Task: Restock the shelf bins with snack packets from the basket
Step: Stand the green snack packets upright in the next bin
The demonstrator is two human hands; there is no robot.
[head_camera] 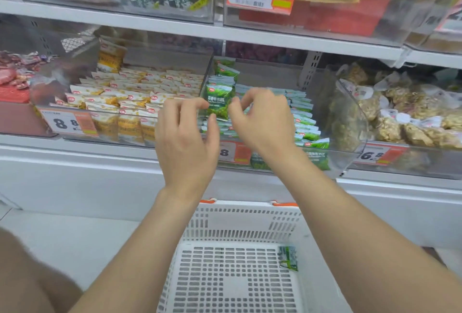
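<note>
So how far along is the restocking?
Nearly done: the clear plastic bin is packed with rows of green packets. The left hand and right hand pinch one upright green snack packet over it. A single green packet lies in the white plastic basket.

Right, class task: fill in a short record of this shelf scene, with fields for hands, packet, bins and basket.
Left hand: fingertips at left edge of upright green packet; grip unclear
Right hand: curled fingers at its right edge; grip unclear
Middle bin: rows of green packets
Left bin: yellow packets
Basket: below hands, holds one loose packet
</note>
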